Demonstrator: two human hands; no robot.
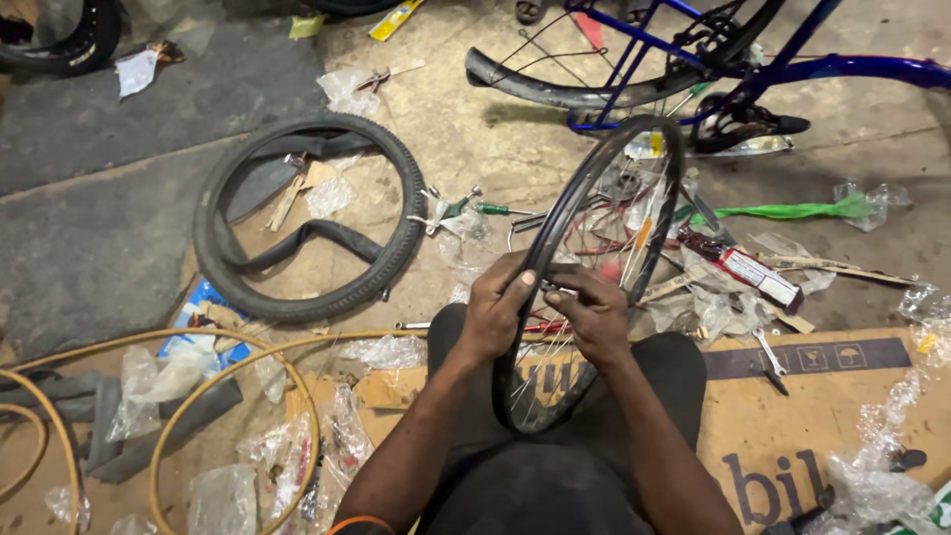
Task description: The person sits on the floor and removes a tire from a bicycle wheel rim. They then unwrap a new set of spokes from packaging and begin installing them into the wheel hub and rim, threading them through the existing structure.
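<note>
A bare bicycle wheel rim [594, 267], black and narrow, stands upright on its edge between the person's knees, turned nearly edge-on so that it reads as a tall slim oval. Its top leans toward one o'clock, its bottom sits in the lap at six o'clock. Thin silvery spokes fan inside it (some look loose, though that is hard to judge), crossing near the middle. It carries no tyre. The left hand [495, 312] wraps the rim's near edge at nine o'clock, thumb on the metal; the right hand [594, 317] pinches the spokes just beside it.
</note>
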